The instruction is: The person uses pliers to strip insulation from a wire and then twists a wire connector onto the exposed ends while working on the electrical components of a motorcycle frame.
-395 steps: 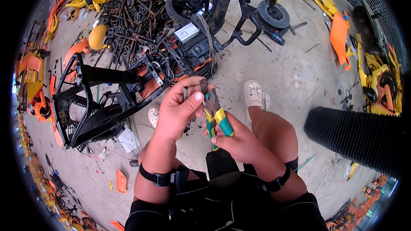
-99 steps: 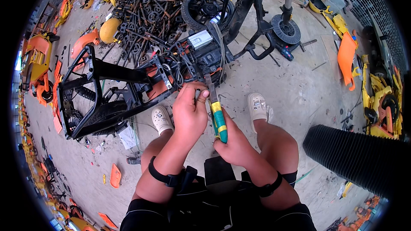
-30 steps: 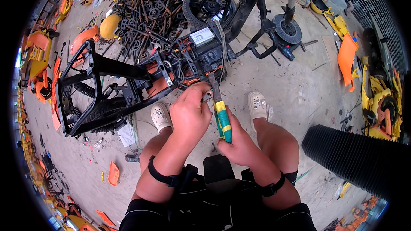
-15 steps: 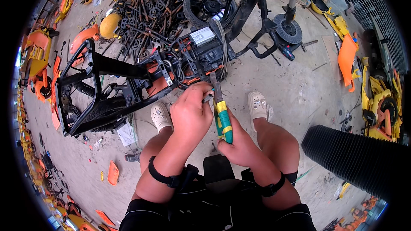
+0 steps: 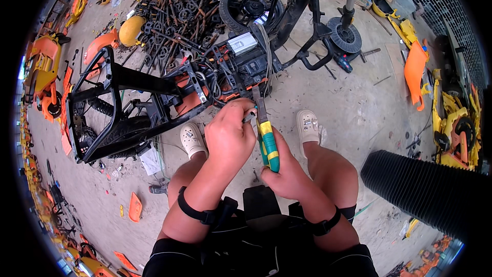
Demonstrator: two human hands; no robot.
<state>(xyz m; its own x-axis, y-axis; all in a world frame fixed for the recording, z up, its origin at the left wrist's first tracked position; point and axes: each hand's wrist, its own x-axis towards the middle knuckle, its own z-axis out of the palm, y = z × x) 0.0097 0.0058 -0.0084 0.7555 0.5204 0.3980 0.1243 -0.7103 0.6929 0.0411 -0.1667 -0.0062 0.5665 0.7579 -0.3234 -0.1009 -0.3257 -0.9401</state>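
My right hand point(image 5: 287, 174) is wrapped around green-and-yellow handles of what look like pliers point(image 5: 267, 143). Their grey metal head points away from me, toward the black vehicle frame point(image 5: 141, 84). Just left of the tool, my left hand point(image 5: 230, 131) is closed in a pinch. A small grey piece and a bit of teal show at its fingertips, too small to name, close beside the metal head. Beyond both hands, the frame's middle holds wiring, a silver box point(image 5: 242, 43) and orange panels.
A heap of rusty metal parts point(image 5: 179, 20) lies beyond the frame, with a wheel point(image 5: 251, 7) beside it. A cordless drill point(image 5: 343, 61) rests on the floor at right. A black ribbed hose point(image 5: 420, 190) comes in from the right. Orange and yellow panels lie around.
The two handles of the tool in my right hand look slightly closer together. Both hands have barely shifted.
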